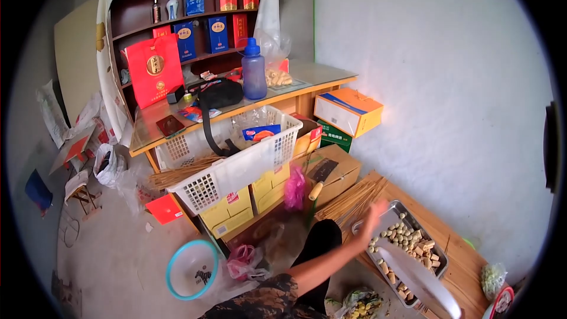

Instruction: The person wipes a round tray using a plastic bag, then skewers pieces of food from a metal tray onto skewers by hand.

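Note:
Reaching in from the bottom, my left hand (369, 223) is blurred by motion at the left edge of a metal tray (442, 253). Its fingers are too smeared to show whether they hold anything. In the tray lie several small round greenish pieces (400, 236) and several tan, chunky pieces (424, 249). A long, pale, curved object (416, 277) crosses over the tray toward the bottom right, partly covering it. Thin wooden sticks (354, 199) lie in a bundle just beyond my left hand. My right hand is out of view.
The tray rests on a wooden table (463, 260). Left of it stand a cardboard box (339, 171) with a wooden-handled tool (316, 191), and a white basket (236, 171). A blue-rimmed basin (171, 266) and a bag of yellowish pieces (363, 306) sit low down.

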Motion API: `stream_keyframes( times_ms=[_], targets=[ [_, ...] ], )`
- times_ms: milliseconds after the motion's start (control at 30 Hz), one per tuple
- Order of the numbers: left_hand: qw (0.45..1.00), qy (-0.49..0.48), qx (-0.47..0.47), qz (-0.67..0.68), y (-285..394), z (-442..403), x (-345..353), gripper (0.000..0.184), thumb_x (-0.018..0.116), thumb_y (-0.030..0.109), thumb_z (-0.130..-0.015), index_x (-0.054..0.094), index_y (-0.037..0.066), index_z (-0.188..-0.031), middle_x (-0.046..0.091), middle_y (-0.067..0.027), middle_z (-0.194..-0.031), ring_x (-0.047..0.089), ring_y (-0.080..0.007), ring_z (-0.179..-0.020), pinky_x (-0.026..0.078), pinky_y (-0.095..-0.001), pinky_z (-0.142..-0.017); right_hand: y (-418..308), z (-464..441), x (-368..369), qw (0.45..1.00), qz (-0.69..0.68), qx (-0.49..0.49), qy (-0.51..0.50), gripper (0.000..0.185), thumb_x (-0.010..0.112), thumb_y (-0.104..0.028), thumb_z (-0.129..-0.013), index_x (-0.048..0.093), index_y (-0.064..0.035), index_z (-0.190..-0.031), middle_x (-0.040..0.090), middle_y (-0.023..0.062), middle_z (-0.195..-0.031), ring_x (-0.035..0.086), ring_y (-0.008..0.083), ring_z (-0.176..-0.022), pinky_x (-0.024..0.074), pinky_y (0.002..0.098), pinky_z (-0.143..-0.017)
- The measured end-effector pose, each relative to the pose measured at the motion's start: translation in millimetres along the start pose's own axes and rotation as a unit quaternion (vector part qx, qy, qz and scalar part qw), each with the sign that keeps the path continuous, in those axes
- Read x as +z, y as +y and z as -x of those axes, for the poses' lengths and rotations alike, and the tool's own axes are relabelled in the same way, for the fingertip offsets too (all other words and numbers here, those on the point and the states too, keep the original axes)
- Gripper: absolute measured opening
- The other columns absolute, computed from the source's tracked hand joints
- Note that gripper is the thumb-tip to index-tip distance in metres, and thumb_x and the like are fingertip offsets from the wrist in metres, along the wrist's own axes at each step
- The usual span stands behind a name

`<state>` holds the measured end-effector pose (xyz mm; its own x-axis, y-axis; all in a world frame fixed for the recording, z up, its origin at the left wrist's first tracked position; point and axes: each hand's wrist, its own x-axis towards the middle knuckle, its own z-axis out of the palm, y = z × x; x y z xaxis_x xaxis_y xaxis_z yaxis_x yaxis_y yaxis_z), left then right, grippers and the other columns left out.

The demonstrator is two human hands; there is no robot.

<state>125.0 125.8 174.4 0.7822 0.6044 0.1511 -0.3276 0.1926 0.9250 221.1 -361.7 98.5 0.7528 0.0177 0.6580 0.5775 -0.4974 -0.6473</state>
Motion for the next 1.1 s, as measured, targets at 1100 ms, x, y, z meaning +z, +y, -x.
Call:
stream_keyframes(
  times_ms=[1100],
  targets=[
    [0.984, -0.119, -0.055, 0.120, 12.5, 30.7, 8.3, 0.084, 0.013, 0.072, -0.086, 0.030, 0.012, -0.142, 0.037, -0.0081, -0.144, 0.028, -0.0233, -0.135, 0.015, -0.0432, -0.109, -11.3, 15.9, -54.9, 0.972, 0.228, -0.044, 0.037, 0.041, 0.043, -0.029, -0.094, 0.053, 0.0055, -0.115, 0.062, 0.0107, -0.107, 0.060, 0.0204, -0.093, 0.0499, 0.0343, -0.080]
  ],
)
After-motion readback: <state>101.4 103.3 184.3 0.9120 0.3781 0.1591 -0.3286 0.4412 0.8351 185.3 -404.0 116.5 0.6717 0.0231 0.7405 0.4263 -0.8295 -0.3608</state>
